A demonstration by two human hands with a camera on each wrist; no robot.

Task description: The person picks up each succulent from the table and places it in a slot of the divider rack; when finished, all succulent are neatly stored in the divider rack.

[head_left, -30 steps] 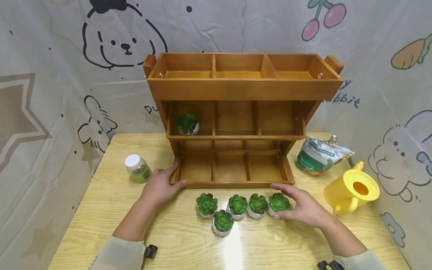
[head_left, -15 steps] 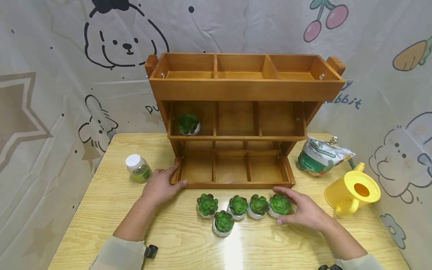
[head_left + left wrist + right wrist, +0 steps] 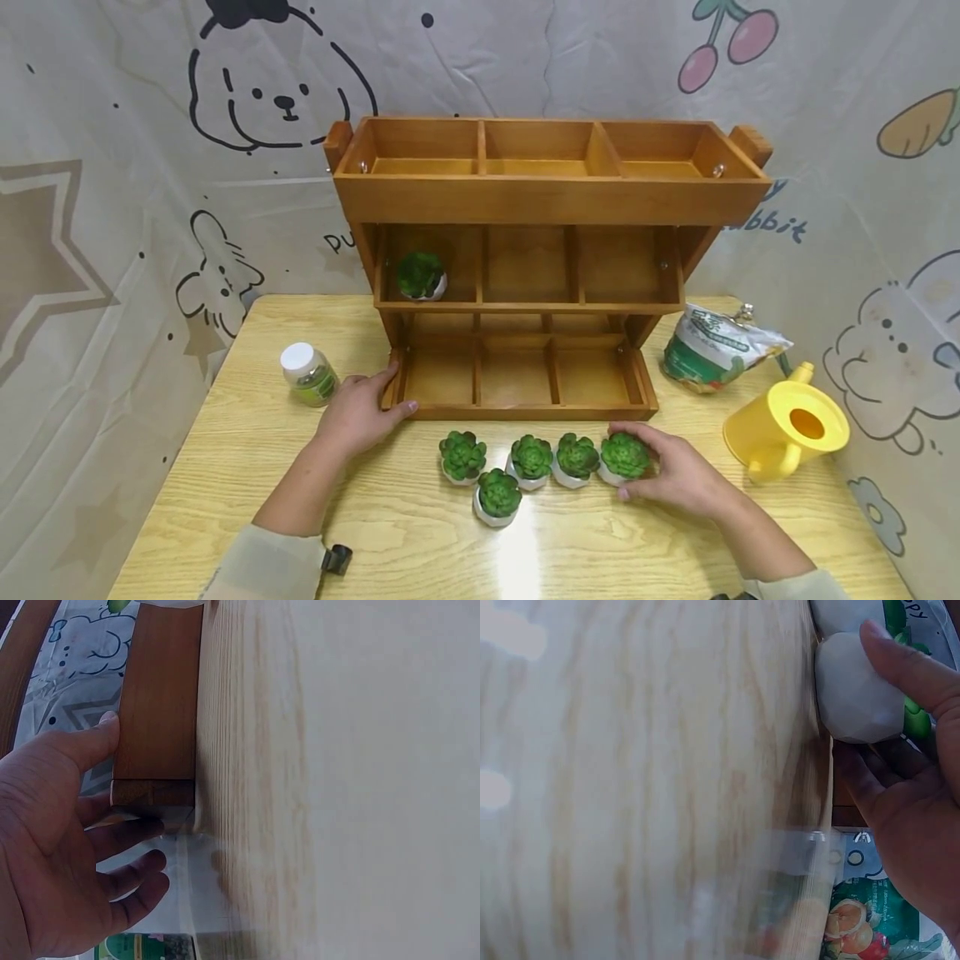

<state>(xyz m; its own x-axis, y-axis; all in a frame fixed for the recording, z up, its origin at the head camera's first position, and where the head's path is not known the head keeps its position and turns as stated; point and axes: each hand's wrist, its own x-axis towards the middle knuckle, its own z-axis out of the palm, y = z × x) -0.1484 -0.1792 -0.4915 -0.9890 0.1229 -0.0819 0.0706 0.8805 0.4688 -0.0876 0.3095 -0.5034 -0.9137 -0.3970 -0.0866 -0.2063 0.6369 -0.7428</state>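
Observation:
A wooden three-tier planter shelf (image 3: 551,200) stands at the back of the table. My left hand (image 3: 360,412) holds its lower left corner, with the thumb on the front board (image 3: 161,690) and fingers along the side. My right hand (image 3: 678,471) is around the rightmost small potted succulent (image 3: 624,455), thumb at the near side and forefinger at the far side. In the right wrist view its white faceted pot (image 3: 859,686) sits between thumb and fingers, close to the tabletop. Several more potted succulents stand to its left, including a nearer one (image 3: 498,493).
One potted succulent (image 3: 420,275) sits in the middle tier's left compartment. A white-capped jar (image 3: 307,373) stands left of the shelf. On the right are a green and white bag (image 3: 712,348) and a yellow watering can (image 3: 780,427). Patterned cloth surrounds the table.
My right hand's thumb and forefinger have closed in slightly around the rightmost succulent. The left hand stays on the shelf corner, and the head view has shifted a little.

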